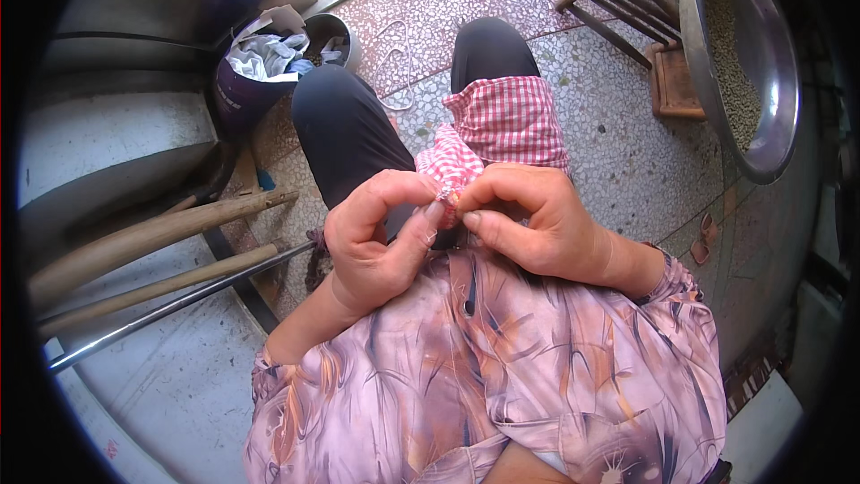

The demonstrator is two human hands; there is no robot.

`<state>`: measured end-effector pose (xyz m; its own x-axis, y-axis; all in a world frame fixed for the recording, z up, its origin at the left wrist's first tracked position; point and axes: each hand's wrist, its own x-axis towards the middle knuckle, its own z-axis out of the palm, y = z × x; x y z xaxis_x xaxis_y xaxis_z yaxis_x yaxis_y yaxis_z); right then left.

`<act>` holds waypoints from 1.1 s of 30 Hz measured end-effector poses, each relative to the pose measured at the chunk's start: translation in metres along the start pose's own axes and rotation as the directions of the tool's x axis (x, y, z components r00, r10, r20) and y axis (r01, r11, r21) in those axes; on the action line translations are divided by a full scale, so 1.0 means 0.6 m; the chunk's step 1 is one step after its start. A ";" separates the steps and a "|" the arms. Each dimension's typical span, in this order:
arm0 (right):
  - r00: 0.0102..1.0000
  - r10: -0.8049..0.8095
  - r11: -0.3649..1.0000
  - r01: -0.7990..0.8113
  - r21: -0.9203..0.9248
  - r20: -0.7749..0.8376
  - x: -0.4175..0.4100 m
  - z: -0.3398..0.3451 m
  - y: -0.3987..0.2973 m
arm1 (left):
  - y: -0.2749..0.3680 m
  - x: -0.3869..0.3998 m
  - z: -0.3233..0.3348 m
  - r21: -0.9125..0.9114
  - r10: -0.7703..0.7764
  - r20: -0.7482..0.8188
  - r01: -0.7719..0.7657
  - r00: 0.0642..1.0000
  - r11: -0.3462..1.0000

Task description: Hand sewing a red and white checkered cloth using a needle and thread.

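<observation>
A red-and-white checked cloth [514, 117] with a gathered edge lies over my right thigh, and part of it rises between my legs. My left hand [379, 235] pinches a bunched bit of this cloth between thumb and forefinger. Close beside it, my right hand [537, 222] pinches the same gathered spot, with thumb and forefinger nearly meeting the left ones. Something small and yellow-orange shows at the pinched place, too small to make out. A pale thread-like strand seems to lie by my left thumb. My fingers hide most of the gripped part.
Wooden poles [161, 235] and a metal rod [181, 309] extend at the left. Beyond my left knee stand a dark bucket [252, 97] holding cloths and a metal pot [346, 40]. A white cord [403, 74] lies on the floor. At right, a steel basin [783, 81] of greenish beans or grains adjoins a wooden chair [675, 81].
</observation>
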<state>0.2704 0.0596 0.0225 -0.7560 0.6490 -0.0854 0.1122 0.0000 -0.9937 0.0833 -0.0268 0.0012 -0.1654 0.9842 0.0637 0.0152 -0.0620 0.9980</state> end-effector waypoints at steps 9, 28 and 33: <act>0.996 0.086 0.994 -0.085 0.076 -0.010 -0.010 0.001 0.000 | 0.006 0.022 0.001 0.313 0.392 0.123 -0.411 0.911 0.856; 0.945 -0.328 0.879 0.299 -0.370 -0.014 -0.004 0.001 0.005 | 0.004 0.035 0.003 0.441 0.586 0.328 -0.669 0.741 0.598; 0.917 -0.399 0.808 0.365 -0.463 0.026 -0.008 -0.003 0.010 | 0.001 0.035 0.005 0.387 0.581 0.312 -0.659 0.752 0.645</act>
<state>0.2760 0.0580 0.0171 -0.7545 0.5750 0.3164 0.1133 0.5889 -0.8002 0.0826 -0.0058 0.0034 0.1918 0.7556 0.6263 0.5005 -0.6243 0.5998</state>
